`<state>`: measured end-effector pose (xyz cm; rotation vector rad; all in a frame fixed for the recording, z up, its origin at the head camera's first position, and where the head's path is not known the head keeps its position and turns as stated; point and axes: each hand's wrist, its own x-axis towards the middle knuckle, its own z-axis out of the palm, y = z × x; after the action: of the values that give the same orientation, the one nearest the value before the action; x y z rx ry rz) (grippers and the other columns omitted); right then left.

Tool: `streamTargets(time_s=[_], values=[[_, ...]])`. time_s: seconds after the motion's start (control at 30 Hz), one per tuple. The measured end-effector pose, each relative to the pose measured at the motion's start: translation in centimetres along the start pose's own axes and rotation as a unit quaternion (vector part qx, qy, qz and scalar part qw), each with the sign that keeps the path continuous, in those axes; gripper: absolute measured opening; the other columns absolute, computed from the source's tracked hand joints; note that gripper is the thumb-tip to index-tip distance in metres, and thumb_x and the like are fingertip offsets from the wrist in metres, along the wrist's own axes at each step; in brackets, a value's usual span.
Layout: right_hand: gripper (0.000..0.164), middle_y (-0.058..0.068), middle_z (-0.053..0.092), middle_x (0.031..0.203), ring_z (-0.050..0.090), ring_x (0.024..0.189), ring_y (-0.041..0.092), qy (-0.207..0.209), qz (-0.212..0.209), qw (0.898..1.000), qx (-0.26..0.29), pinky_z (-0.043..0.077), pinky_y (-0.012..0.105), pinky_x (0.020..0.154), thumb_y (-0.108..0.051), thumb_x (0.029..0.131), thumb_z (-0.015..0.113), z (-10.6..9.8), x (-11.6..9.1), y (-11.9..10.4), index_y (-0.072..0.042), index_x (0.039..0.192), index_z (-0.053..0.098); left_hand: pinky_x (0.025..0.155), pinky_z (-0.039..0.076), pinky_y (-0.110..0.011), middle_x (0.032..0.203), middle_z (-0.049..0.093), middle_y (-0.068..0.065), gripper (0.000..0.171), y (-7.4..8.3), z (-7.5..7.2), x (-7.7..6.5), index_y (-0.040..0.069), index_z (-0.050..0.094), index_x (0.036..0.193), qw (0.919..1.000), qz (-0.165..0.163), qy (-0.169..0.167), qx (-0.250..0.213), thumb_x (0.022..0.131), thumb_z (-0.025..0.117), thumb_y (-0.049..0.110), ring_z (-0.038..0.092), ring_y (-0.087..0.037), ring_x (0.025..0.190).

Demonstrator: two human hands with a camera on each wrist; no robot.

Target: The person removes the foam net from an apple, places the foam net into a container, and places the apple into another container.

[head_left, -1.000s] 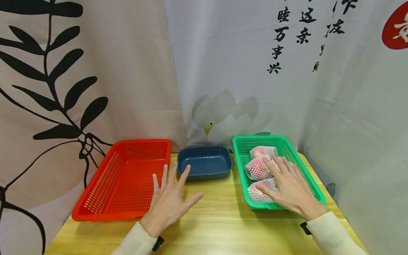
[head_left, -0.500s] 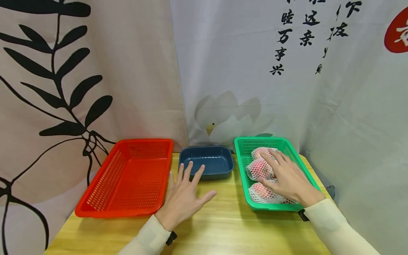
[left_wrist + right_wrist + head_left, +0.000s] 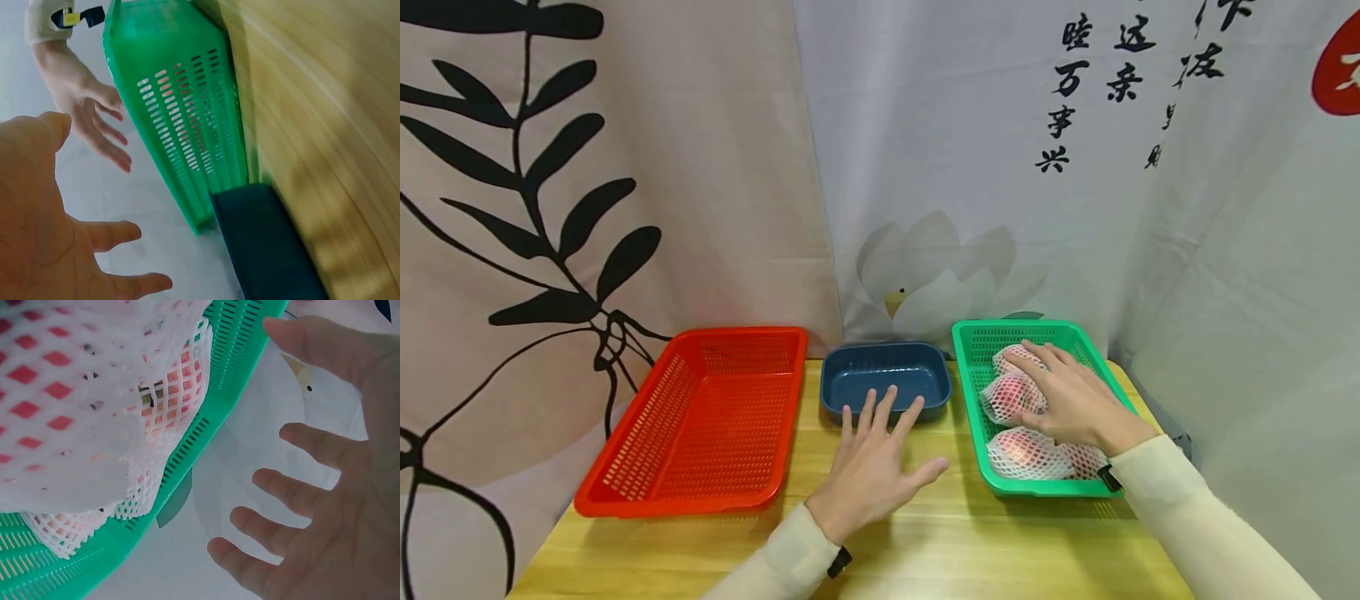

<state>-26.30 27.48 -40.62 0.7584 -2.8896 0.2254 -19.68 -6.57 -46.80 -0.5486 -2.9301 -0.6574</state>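
My right hand (image 3: 1078, 404) hovers over the green basket (image 3: 967, 379), fingers spread and holding nothing. Inside the basket lie several round pink-red fruits (image 3: 1018, 450) in white foam nets, partly hidden under that hand. Seen from the right wrist, a netted fruit (image 3: 50, 412) fills the left side, apart from the fingertips. My left hand (image 3: 876, 475) is held with straight, spread fingers in front of the dark blue dish (image 3: 886, 375), its fingertips overlapping the dish's near edge in the head view. From the left wrist, the basket's slotted side (image 3: 181, 119) and the dish (image 3: 269, 244) show beyond the left hand.
A red slotted basket (image 3: 700, 442) stands on the left of the wooden table (image 3: 970, 550), with nothing in it. The blue dish sits between the two baskets. A printed cloth (image 3: 925, 167) hangs close behind the table.
My left hand has moved right, from beside the red basket to in front of the blue dish. My right hand has shifted slightly over the fruits, showing more of the near ones.
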Motion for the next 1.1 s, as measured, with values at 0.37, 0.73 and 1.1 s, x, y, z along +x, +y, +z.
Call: streamTargets(time_s=[0.37, 0.73, 1.1], values=[[0.085, 0.025, 0.049, 0.181, 0.047, 0.162, 0.065, -0.034, -0.005, 0.999, -0.001, 0.048, 0.088, 0.119, -0.033, 0.097, 0.097, -0.4, 1.3, 0.3, -0.018, 0.171, 0.059, 0.138, 0.021, -0.087, 0.195, 0.026, -0.014, 0.097, 1.7, 1.7, 1.1, 0.039, 0.033, 0.185, 0.9996, 0.022, -0.016, -0.001, 0.106, 0.045, 0.094, 0.023, -0.053, 0.18], [0.075, 0.023, 0.06, 0.173, 0.058, 0.155, 0.06, -0.051, -0.021, 0.998, -0.004, 0.054, 0.081, 0.119, -0.027, 0.098, 0.095, -0.4, 2.6, 0.3, -0.013, 0.165, 0.065, 0.141, 0.02, -0.084, 0.196, 0.023, -0.011, 0.095, 3.5, 2.7, 1.6, 0.037, 0.03, 0.186, 0.9989, 0.04, -0.022, -0.002, 0.108, 0.051, 0.088, 0.021, -0.048, 0.182], [0.074, 0.025, 0.059, 0.172, 0.056, 0.159, 0.055, -0.074, -0.024, 0.997, 0.007, 0.054, 0.08, 0.12, -0.021, 0.099, 0.093, 0.6, 3.4, 0.8, -0.01, 0.166, 0.064, 0.139, 0.025, -0.084, 0.196, 0.022, -0.012, 0.098, 5.3, 4.1, 2.6, 0.037, 0.023, 0.187, 0.9974, 0.068, -0.023, 0.009, 0.108, 0.042, 0.092, 0.024, -0.047, 0.181]])
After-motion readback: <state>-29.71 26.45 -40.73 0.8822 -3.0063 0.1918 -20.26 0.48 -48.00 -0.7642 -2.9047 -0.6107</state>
